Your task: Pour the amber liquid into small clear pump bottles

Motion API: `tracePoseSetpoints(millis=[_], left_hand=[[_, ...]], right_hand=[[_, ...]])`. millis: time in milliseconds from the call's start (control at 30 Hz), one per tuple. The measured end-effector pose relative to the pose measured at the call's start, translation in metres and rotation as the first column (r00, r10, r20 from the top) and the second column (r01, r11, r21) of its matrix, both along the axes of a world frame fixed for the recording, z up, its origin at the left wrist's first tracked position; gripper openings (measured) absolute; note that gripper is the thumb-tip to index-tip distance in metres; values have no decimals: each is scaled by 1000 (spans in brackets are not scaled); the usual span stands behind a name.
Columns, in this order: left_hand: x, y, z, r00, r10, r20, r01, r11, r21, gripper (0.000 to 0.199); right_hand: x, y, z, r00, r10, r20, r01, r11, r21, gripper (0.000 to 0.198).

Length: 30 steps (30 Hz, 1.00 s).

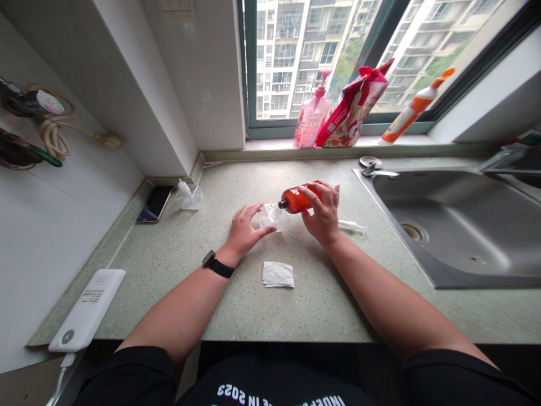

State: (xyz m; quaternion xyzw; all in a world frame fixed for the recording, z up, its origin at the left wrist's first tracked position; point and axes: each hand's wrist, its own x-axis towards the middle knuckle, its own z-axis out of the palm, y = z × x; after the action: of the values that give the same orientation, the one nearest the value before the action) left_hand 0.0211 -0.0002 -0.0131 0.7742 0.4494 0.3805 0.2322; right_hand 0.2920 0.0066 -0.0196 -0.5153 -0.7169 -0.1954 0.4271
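Observation:
My right hand [322, 217] grips an orange-red bottle [298, 199], which lies almost level with its uncapped dark neck pointing left. The neck is over the rim of a small clear plastic container [274, 217]. Around that container's left side curl the thumb and fingers of my left hand [247, 228], keeping it on the counter. Whether liquid is flowing cannot be made out clearly. A folded white tissue [278, 274] lies nearer to me. Beside my right wrist is a clear syringe-like tube [353, 226], partly hidden by the hand.
A steel sink [465, 225] with a tap [378, 172] is at right. On the left are a phone [154, 203], another clear container [190, 198] and a white power bank [88, 307]. A pink pump bottle [311, 118], a red pouch [355, 107] and an orange-white bottle [408, 115] line the windowsill.

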Motion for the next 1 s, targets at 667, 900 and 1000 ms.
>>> tracePoseSetpoints(millis=[667, 900, 1000], left_hand=[[1, 0, 0, 1000, 7, -15, -7, 1000, 17, 81], [1, 0, 0, 1000, 8, -19, -8, 1000, 12, 82], [1, 0, 0, 1000, 8, -24, -8, 1000, 19, 82]], right_hand=[[1, 0, -1, 1000, -5, -6, 5, 1000, -13, 83], [1, 0, -1, 1000, -16, -4, 16, 999, -36, 87], [1, 0, -1, 1000, -2, -2, 2, 1000, -9, 85]])
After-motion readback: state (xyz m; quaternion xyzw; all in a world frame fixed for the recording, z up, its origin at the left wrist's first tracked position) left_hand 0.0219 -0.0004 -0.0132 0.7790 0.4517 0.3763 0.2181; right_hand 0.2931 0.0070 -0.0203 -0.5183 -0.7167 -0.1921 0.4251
